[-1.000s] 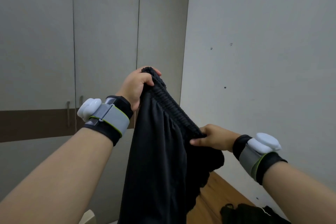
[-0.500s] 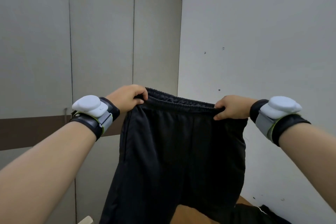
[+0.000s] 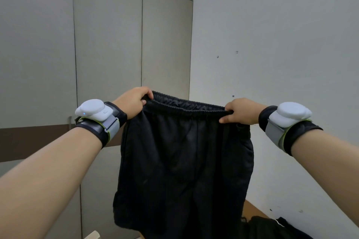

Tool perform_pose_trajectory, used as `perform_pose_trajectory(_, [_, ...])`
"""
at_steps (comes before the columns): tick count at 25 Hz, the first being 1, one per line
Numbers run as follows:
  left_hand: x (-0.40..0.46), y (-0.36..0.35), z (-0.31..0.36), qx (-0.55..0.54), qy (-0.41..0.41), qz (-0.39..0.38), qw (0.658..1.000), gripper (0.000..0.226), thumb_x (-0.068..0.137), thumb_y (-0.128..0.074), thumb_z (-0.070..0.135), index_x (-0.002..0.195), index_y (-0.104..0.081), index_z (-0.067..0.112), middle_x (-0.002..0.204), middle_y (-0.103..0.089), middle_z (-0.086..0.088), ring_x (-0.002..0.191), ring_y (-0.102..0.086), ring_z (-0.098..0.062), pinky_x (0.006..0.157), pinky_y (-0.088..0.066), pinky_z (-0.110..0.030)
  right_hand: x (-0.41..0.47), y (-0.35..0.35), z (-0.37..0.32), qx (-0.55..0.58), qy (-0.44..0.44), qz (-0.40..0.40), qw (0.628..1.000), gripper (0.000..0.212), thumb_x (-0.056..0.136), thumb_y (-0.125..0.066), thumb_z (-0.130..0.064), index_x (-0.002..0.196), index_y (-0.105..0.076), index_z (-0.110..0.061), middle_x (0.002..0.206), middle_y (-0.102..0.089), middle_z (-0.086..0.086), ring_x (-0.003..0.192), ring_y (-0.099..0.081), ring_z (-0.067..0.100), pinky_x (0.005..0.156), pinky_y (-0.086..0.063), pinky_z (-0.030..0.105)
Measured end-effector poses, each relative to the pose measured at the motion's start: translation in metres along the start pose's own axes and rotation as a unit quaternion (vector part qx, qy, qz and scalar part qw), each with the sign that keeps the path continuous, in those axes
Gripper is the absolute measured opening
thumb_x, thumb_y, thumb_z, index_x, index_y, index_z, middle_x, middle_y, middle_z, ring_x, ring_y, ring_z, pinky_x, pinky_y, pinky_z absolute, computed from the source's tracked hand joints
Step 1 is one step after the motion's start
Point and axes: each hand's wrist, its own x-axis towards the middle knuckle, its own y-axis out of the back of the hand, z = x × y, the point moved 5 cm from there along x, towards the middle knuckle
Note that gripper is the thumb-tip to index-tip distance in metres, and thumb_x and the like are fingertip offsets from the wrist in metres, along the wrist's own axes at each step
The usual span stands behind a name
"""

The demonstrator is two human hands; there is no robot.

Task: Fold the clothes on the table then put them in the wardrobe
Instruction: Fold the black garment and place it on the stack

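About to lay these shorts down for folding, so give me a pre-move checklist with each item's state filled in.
1. Left hand grips the elastic waistband: ok.
2. Right hand grips the waistband's other end: ok.
3. Black fabric shorts hang spread flat, untwisted: ok.
4. Waistband level: not ok, the left end sits a little higher.
5. Free room on the wooden table: cannot tell, mostly hidden; a dark garment lies there.
6. Grey wardrobe doors open: not ok, closed.

Looks like a bedroom at home: tall grey wardrobe (image 3: 108, 44) doors with a brown band fill the left, a plain scuffed wall (image 3: 281, 35) sits right, and dark clothes (image 3: 275, 228) lie on a wooden table (image 3: 250, 210).
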Motion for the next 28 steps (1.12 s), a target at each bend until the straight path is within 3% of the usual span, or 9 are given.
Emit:
perform_pose_trajectory(4, [-0.005,-0.001,0.006,-0.021,-0.025,-0.001,0.999,0.019,0.094,-0.052,0.019,0.109,-0.055,0.006,0.107,-0.056,-0.009,0.098,-0.052,-0.024,0.078,-0.032,-0.024,-0.004,0.006,0.0,-0.022,-0.013,0.045,0.999,0.043,0.09,-0.05,-0.052,0.067,-0.046,-0.016,0.068,-0.044,-0.002,0.08,-0.048,0.024,0.064,-0.033,0.029])
perform_pose_trajectory(7, [-0.01,-0.005,0.009,-0.008,-0.013,-0.032,0.999,0.051,0.071,-0.077,0.04,0.105,-0.051,0.011,0.099,-0.049,-0.001,0.089,-0.047,-0.019,0.072,-0.033,-0.027,-0.009,0.016,-0.001,-0.001,-0.026,0.109,0.994,0.047,0.091,-0.047,-0.053,0.059,-0.041,-0.019,0.064,-0.043,-0.003,0.078,-0.048,0.023,0.066,-0.033,0.028])
perform_pose_trajectory(11, [-0.014,0.005,0.021,0.066,0.031,0.049,0.996,0.042,0.071,-0.07,0.056,0.071,-0.055,0.017,0.069,-0.054,0.001,0.072,-0.052,-0.023,0.06,-0.034,-0.029,-0.009,0.022,-0.003,0.025,-0.075,0.142,0.987,0.048,0.092,-0.044,-0.049,0.056,-0.043,-0.018,0.067,-0.049,0.003,0.08,-0.052,0.028,0.066,-0.037,0.029])
perform_pose_trajectory(16, [-0.008,0.002,0.042,-0.002,0.148,0.01,0.989,0.035,0.081,-0.061,0.034,0.062,-0.054,0.005,0.061,-0.049,-0.007,0.069,-0.051,-0.029,0.048,-0.031,-0.027,-0.011,0.031,-0.018,0.125,-0.15,0.146,0.97,0.029,0.088,-0.044,-0.018,0.061,-0.045,-0.008,0.078,-0.054,0.014,0.079,-0.053,0.032,0.058,-0.037,0.026])
perform_pose_trajectory(19, [-0.007,-0.003,0.055,-0.046,0.21,-0.013,0.976,0.029,0.082,-0.058,0.021,0.059,-0.047,0.007,0.062,-0.046,-0.006,0.061,-0.047,-0.025,0.047,-0.03,-0.025,-0.009,0.026,-0.042,0.141,-0.128,0.07,0.979,0.022,0.092,-0.042,-0.008,0.09,-0.062,0.002,0.104,-0.062,0.02,0.097,-0.06,0.034,0.072,-0.043,0.03])
perform_pose_trajectory(21, [-0.007,-0.009,0.07,-0.044,0.205,-0.031,0.977,0.025,0.086,-0.053,0.019,0.066,-0.051,0.003,0.069,-0.051,-0.009,0.068,-0.05,-0.027,0.053,-0.033,-0.027,-0.004,0.012,-0.061,0.203,-0.114,0.005,0.973,0.018,0.09,-0.05,-0.005,0.098,-0.065,0.001,0.103,-0.068,0.017,0.092,-0.066,0.031,0.074,-0.051,0.031])
perform_pose_trajectory(23, [-0.007,-0.019,0.086,-0.042,0.194,-0.049,0.979,0.022,0.09,-0.05,0.022,0.08,-0.057,0.003,0.083,-0.055,-0.012,0.082,-0.054,-0.029,0.066,-0.036,-0.026,0.001,-0.002,-0.077,0.329,-0.118,-0.046,0.936,0.015,0.091,-0.048,-0.002,0.082,-0.06,-0.002,0.084,-0.065,0.017,0.075,-0.065,0.031,0.069,-0.057,0.037])
perform_pose_trajectory(25, [-0.008,-0.03,0.094,-0.099,0.191,-0.078,0.974,0.024,0.091,-0.051,0.027,0.079,-0.059,0.008,0.089,-0.056,-0.012,0.087,-0.055,-0.027,0.072,-0.039,-0.027,0.0,-0.01,-0.089,0.496,-0.165,-0.049,0.851,0.019,0.094,-0.043,-0.006,0.078,-0.054,-0.005,0.078,-0.059,0.017,0.068,-0.061,0.03,0.055,-0.058,0.036])
perform_pose_trajectory(28, [-0.014,-0.048,0.096,-0.416,0.18,-0.154,0.878,0.022,0.088,-0.06,0.037,0.083,-0.061,0.015,0.101,-0.066,-0.007,0.091,-0.061,-0.023,0.081,-0.051,-0.031,-0.004,-0.017,-0.089,0.632,-0.188,-0.025,0.751,0.021,0.096,-0.041,-0.01,0.08,-0.054,-0.006,0.073,-0.059,0.012,0.06,-0.058,0.024,0.035,-0.051,0.029])
